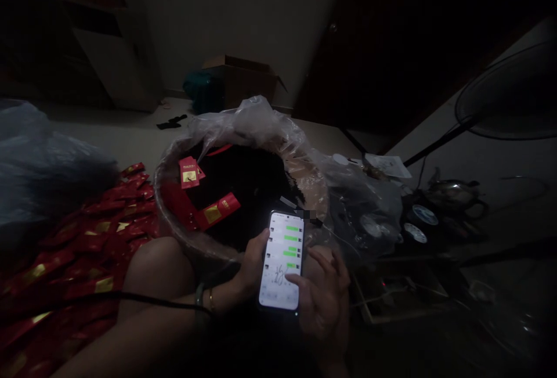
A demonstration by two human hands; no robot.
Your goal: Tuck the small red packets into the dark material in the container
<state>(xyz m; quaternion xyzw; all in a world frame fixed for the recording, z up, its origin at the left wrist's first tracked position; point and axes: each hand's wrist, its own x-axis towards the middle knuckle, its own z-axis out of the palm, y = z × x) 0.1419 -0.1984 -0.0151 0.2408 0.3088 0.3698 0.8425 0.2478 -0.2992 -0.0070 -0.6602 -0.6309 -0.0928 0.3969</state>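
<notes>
A lit smartphone (281, 285) shows a chat with green bubbles and a handwritten stroke low on its screen. My left hand (253, 262) is closed around the phone's left edge, with a bracelet and bangle at the wrist. Over the phone's lower right, my right hand (324, 291) has its fingers apart and one fingertip at the screen. It holds nothing. Beyond the phone stands a plastic-lined round basket (319, 183) filled with dark loose material. Red packets (220, 209) with gold labels lie on top of that material.
Many red packets (91, 238) are heaped at the left beside a clear plastic bag (39, 146). A cardboard box (248, 82) stands by the wall. At the right are a metal teapot (455, 192), small dishes and a fan (513, 99). A dark cable crosses my left forearm.
</notes>
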